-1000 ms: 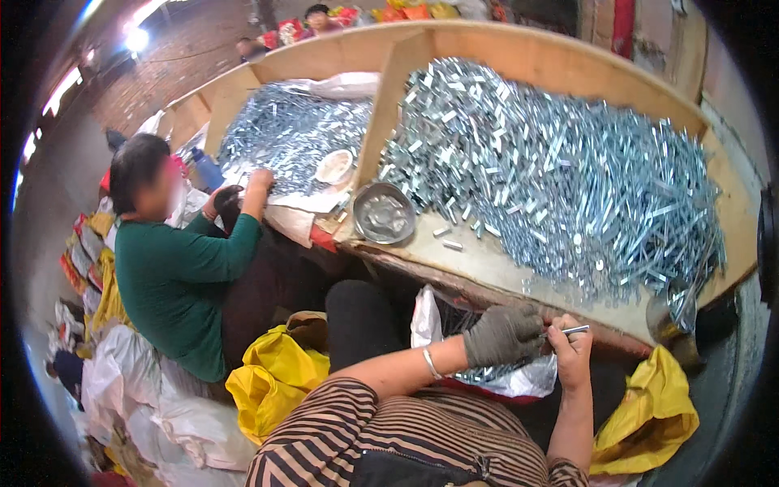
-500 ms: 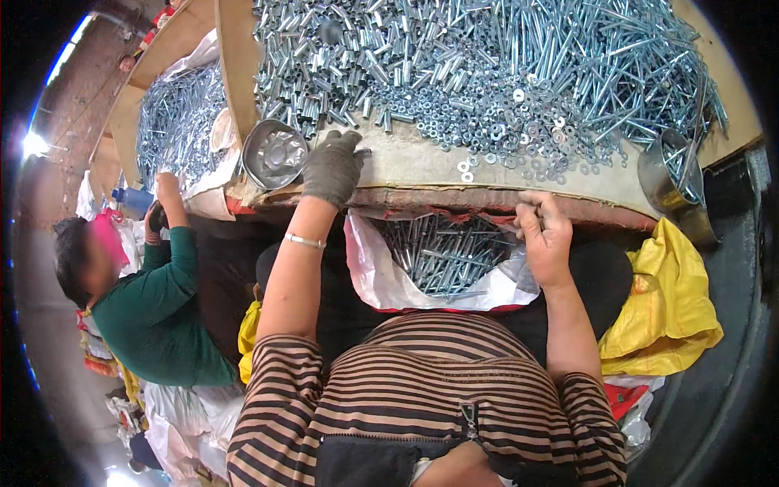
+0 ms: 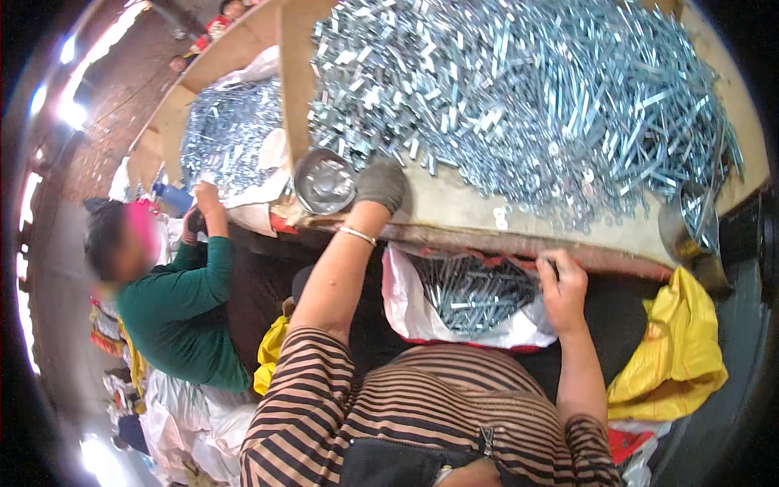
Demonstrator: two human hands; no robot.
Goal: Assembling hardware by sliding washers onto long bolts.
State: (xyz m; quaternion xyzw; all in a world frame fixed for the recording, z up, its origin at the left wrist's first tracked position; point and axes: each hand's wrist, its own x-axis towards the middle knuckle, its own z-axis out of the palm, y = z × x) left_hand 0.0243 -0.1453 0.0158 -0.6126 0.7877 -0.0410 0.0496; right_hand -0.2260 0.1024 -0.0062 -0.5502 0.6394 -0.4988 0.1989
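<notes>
My left hand (image 3: pixel 381 185), in a dark grey glove, reaches over the near edge of a heap of metal hardware (image 3: pixel 479 97), right beside a round metal bowl (image 3: pixel 324 183). Its fingers are blurred and mostly hidden behind the back of the hand. Bare and half bent, my right hand (image 3: pixel 566 288) is at the table's front edge, thumb and forefinger apart with nothing visible between them. Below and left of it, a white bag (image 3: pixel 403 296) with a red rim gapes in front of my body, holding many long metal fasteners (image 3: pixel 475 300).
A metal scoop (image 3: pixel 690 235) with fasteners stands at the table's right end. Yellow sacking (image 3: pixel 673 349) lies right of my forearm. Wooden dividers (image 3: pixel 294 73) split the table. To the left, a person in green (image 3: pixel 174 296) works by another heap (image 3: pixel 231 134).
The whole view has shifted, so the table, bag and co-worker appear further right and lower. My left hand's fingers, partly visible before, are now tucked from sight.
</notes>
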